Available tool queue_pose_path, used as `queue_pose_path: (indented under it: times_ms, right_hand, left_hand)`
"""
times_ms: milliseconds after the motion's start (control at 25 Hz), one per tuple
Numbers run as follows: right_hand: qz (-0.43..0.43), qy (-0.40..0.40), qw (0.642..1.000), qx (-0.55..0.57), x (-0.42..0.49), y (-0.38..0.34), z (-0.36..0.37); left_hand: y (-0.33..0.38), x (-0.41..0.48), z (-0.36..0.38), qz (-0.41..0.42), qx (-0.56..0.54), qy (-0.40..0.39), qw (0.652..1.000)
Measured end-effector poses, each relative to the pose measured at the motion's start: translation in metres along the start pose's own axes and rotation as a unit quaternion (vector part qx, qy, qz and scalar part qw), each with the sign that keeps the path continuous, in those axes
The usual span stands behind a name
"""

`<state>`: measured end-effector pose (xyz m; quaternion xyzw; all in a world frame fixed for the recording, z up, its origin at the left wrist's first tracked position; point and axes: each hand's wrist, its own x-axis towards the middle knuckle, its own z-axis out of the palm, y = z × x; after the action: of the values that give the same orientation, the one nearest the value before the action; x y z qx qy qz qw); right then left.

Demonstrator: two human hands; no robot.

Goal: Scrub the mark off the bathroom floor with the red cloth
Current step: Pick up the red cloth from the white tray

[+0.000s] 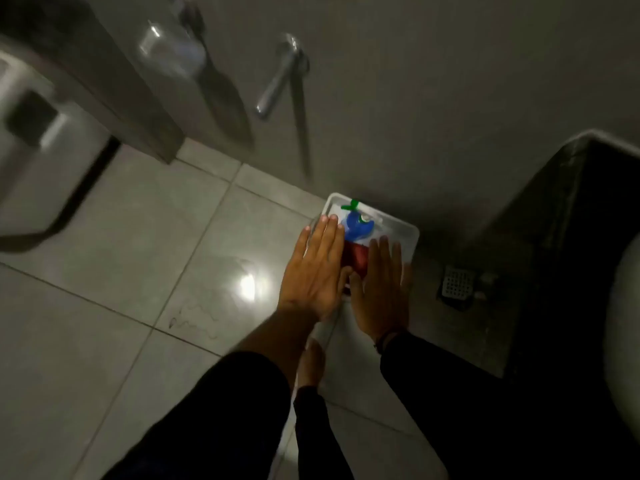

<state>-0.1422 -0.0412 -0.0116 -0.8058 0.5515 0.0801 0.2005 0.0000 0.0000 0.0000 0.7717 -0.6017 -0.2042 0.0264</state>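
A scribbled dark mark lies on the grey floor tiles, left of my arms. A clear plastic box stands on the floor by the wall, with the red cloth inside it, partly hidden between my hands. My left hand is held flat with fingers spread above the box's left side. My right hand is flat and spread above its right side. Neither hand holds anything.
In the box also lie a blue item and a green piece. A floor drain sits to the right, beside a dark ledge. A door with a metal handle is ahead. My bare foot stands below the box.
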Motion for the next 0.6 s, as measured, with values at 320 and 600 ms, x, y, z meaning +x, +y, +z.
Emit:
queue_pose_path:
  times_ms: [320, 600]
  right_hand:
    - [0.277, -0.07, 0.935, 0.21, 0.123, 0.075, 0.156]
    - [0.359, -0.042, 0.844, 0.395, 0.163, 0.097, 0.203]
  left_hand:
    - [-0.018, 0.105, 0.166, -0.087, -0.024, -0.148, 0.985]
    - [0.0, 0.149, 0.215, -0.279, -0.247, -0.156, 0.914]
